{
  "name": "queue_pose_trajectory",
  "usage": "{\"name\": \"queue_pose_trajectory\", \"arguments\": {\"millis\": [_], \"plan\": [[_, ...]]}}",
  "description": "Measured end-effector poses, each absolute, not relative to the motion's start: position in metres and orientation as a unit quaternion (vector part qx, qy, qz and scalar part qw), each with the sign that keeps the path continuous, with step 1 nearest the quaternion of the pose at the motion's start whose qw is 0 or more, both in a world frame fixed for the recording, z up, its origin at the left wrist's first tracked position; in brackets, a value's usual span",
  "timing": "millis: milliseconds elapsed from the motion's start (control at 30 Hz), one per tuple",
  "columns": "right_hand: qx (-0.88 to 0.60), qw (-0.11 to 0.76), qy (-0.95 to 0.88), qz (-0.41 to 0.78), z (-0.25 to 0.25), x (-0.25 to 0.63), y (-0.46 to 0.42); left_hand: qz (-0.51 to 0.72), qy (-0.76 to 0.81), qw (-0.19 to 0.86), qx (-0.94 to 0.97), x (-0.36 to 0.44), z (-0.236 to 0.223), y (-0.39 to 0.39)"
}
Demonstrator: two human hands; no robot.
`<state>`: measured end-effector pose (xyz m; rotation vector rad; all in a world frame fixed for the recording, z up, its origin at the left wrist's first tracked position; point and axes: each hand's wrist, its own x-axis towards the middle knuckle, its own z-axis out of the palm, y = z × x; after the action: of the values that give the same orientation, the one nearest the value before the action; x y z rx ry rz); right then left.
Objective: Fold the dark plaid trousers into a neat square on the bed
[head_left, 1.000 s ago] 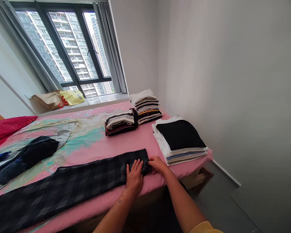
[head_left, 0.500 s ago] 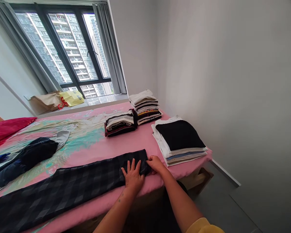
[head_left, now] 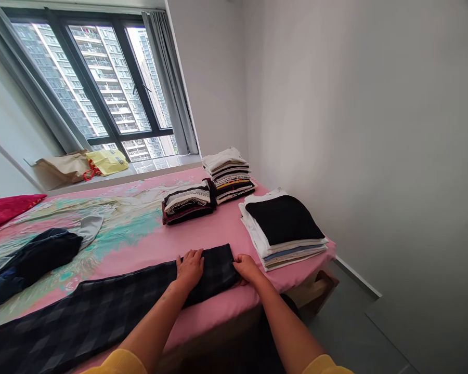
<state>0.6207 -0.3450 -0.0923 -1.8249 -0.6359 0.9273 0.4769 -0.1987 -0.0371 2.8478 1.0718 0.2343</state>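
Note:
Dark checked trousers lie lengthwise along the near edge of the bed, one leg laid over the other. My left hand rests flat on the leg, fingers stretched toward its far edge. At the hem end, my right hand pinches the corner of the fabric between thumb and fingers. Just beyond the right hand sits a stack of folded clothes with a black piece on top.
Two more folded piles, a low one and a taller one, stand farther back on the pink bed sheet. Loose dark clothes lie at left. Bags rest on the window sill. A wall rises at right.
My left hand has slid left and away from the hem along the trouser leg. The right hand keeps its hold on the hem. The view has shifted slightly.

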Motion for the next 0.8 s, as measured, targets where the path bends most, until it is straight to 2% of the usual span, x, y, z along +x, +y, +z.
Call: {"name": "queue_pose_trajectory", "arguments": {"millis": [367,567,800], "plan": [[-0.744,0.487,-0.256,0.38,-0.094,0.623,-0.345,0.032,0.344,0.028,0.938,0.479,-0.027,-0.17],[-0.736,0.494,-0.253,0.387,-0.093,0.621,-0.345,0.058,0.334,0.014,0.941,0.476,-0.019,-0.177],[-0.734,0.5,-0.249,0.385,-0.094,0.621,-0.345,0.059,0.17,0.061,0.982,0.496,-0.046,-0.235]]}}
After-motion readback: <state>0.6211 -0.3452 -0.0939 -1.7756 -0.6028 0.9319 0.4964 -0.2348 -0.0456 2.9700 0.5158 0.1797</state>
